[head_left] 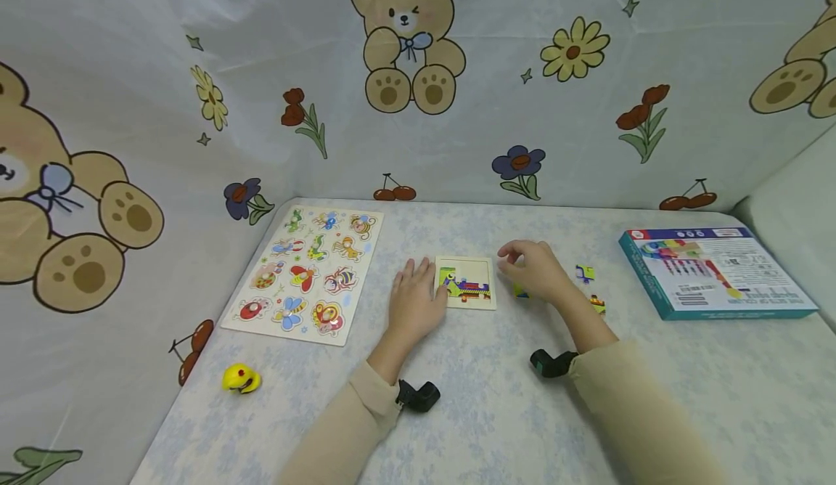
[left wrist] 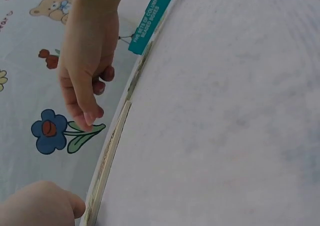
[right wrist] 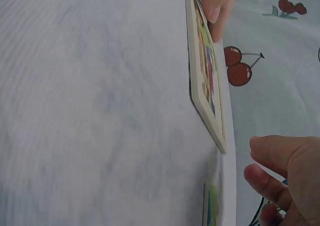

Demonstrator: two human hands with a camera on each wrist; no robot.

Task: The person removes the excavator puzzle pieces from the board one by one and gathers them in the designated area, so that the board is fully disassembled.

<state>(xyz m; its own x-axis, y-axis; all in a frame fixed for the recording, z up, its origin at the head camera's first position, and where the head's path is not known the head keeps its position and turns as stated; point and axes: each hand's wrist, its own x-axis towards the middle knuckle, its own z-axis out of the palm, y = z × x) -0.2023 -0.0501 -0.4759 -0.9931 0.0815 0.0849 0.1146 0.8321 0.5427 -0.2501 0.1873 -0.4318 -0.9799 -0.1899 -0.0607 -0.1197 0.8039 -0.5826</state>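
A small wooden jigsaw tray (head_left: 464,261) lies mid-table, its lower part filled with colourful pieces and its upper part bare. My left hand (head_left: 416,302) rests along the tray's left side, fingers straight, the thumb at its edge. Just right of the tray, my right hand (head_left: 538,273) hovers with loosely bent fingers. In the right wrist view, nothing sits between that hand's (right wrist: 285,173) thumb and forefinger. A green and yellow puzzle piece (head_left: 520,292) lies below the right hand, partly hidden. Two more puzzle pieces, one yellow-green (head_left: 585,274) and one multicoloured (head_left: 597,304), lie beyond the right wrist.
To the left lies a large wooden insect puzzle board (head_left: 307,271), with a small yellow toy (head_left: 241,378) nearer the front. A flat teal-edged box (head_left: 718,274) lies at the right. A patterned cloth with bears and flowers hangs behind the table.
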